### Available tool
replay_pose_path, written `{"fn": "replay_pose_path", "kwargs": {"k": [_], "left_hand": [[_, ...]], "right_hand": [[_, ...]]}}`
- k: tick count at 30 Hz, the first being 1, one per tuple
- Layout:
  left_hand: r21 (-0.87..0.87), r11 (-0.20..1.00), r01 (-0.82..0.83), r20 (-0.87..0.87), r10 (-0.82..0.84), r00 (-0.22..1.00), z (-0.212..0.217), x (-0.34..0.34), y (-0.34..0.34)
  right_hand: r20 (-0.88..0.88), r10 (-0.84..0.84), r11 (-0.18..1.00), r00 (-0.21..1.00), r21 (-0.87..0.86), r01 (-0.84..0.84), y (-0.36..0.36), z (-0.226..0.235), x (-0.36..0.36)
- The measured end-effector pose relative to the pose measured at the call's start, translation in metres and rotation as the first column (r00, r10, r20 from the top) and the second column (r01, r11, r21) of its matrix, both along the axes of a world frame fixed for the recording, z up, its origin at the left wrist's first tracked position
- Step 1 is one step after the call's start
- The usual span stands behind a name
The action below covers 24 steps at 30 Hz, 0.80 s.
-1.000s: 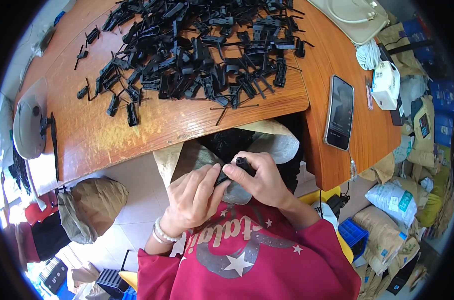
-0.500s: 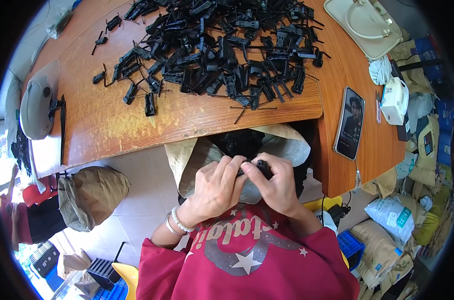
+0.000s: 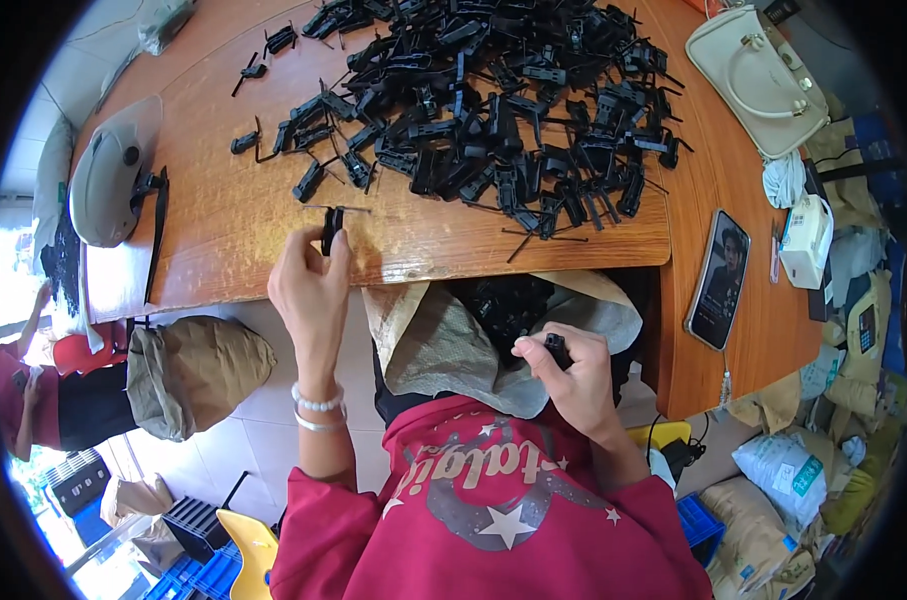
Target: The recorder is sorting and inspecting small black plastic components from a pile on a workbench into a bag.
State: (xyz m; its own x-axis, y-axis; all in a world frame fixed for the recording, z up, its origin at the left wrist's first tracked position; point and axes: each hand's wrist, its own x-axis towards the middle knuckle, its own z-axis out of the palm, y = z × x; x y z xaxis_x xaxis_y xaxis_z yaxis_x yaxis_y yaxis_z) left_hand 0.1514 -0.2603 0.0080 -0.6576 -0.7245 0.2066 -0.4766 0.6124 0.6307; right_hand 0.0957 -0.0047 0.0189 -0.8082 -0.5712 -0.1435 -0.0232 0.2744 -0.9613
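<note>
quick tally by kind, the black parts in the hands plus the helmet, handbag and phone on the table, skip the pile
Black parts, one in the left hand and one in the right hand: 2
Grey helmet: 1
Cream handbag: 1
Smartphone: 1
Total: 5

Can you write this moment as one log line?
left hand: pinching black part at table; right hand: holding black piece near open sack; table: dark parts pile
</note>
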Motion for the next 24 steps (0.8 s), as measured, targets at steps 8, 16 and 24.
{"fn": "replay_pose_path", "kwargs": {"k": [8, 16, 24], "left_hand": [[0.758, 0.282, 0.588, -0.441, -0.443, 0.780, 0.009, 0.026, 0.081], [0.821, -0.329, 0.466, -0.558, -0.295, 0.775, 0.017, 0.022, 0.070], [0.919, -0.187, 0.346, -0.393, -0.436, 0.809, 0.024, 0.021, 0.087]], "right_hand": [[0.593, 0.144, 0.945, 0.792, -0.319, 0.067, -0.018, 0.002, -0.003], [-0.091, 0.231, 0.922, 0.969, -0.296, -0.248, -0.008, 0.001, -0.022], [-0.278, 0.286, 0.915, 0.917, -0.206, -0.347, -0.003, 0.001, -0.023]]}}
